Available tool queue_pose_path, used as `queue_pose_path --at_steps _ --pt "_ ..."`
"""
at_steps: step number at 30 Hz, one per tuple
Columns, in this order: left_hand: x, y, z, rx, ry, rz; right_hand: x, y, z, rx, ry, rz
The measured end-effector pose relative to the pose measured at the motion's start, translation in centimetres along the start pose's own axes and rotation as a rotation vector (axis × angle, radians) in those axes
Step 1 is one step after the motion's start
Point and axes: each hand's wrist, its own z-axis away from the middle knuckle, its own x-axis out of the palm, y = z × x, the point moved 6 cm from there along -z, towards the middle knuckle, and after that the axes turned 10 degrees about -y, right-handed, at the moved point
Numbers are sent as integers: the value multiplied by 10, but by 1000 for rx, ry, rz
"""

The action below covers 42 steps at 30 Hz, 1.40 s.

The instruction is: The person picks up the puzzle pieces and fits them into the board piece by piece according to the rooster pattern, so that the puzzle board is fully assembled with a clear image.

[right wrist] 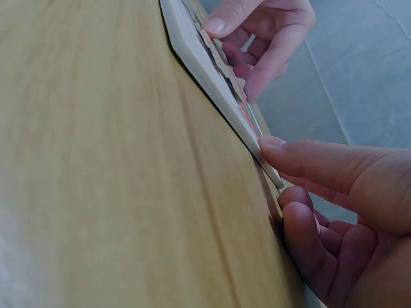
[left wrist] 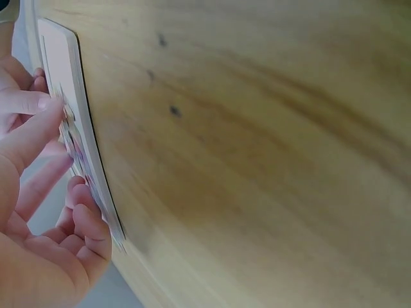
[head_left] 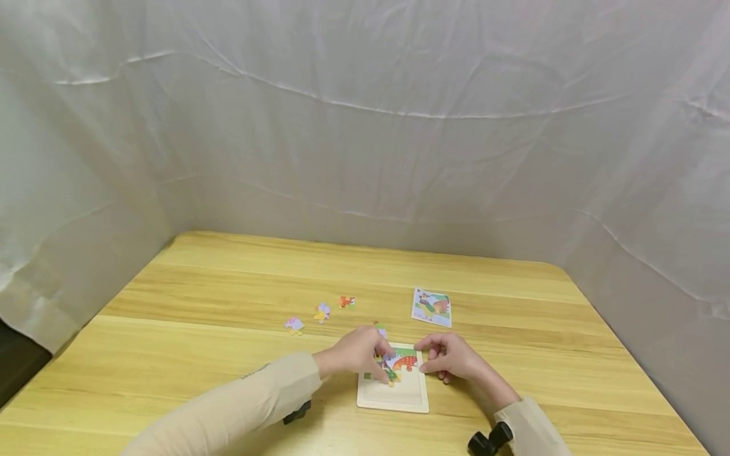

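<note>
One half-spread left hand (head_left: 360, 350) touches the puzzle pieces (head_left: 406, 363); the right hand (head_left: 454, 358) pinches the frame (head_left: 392, 407) at its edge. Uneven pressing could pop joined pieces loose.

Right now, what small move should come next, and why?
Probably press the puzzle pieces down with the left hand while the right hand steadies the tray: the left hand touches them, the right hand is at the tray's right edge, and loose pieces on the table suggest more must fit alongside.
</note>
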Motion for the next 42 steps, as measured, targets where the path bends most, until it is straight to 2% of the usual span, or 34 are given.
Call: queue_pose_path --at_steps 8,16,29,38,42 --pt "-1 3 2 -51 -6 -31 0 0 0 10 5 11" --pt "-2 4 4 -76 2 -68 0 1 -1 15 8 20" --pt "-2 5 5 -63 -24 -72 0 0 0 15 2 13" --pt "0 4 6 -50 -42 -28 -1 0 0 17 6 16" --pt "0 5 6 -52 -43 -52 0 0 0 15 5 11"
